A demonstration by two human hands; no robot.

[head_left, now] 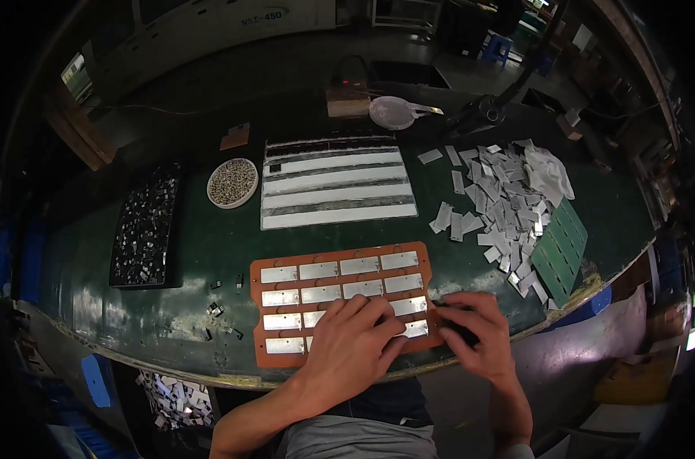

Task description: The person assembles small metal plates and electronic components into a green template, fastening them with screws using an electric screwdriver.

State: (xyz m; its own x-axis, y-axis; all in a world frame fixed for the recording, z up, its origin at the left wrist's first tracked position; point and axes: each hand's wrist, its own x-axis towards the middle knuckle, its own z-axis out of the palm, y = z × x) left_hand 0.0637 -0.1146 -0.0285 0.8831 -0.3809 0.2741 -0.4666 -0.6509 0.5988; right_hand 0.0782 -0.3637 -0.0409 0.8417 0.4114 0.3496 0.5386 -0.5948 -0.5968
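Note:
An orange tray (268, 357) lies near the front of the green table, with rows of silver rectangular metal plates (321, 269) set in it. My left hand (350, 336) rests across its lower middle and covers some plates. The fingers are spread and bent, and the index finger and thumb come close to the lower right plate (417, 329). At the right edge of the tray is my right hand (479, 330), its fingers curved and apart from the thumb. Nothing shows between them, and the fingertips are at the tray's rim.
Loose metal plates (494, 187) lie heaped at the right, beside a green slotted board (559, 252) and a crumpled white bag (548, 174). Behind the tray lies a white-striped panel (336, 183). A bowl of small metal parts (233, 183) and a black bin of small parts (145, 229) stand left.

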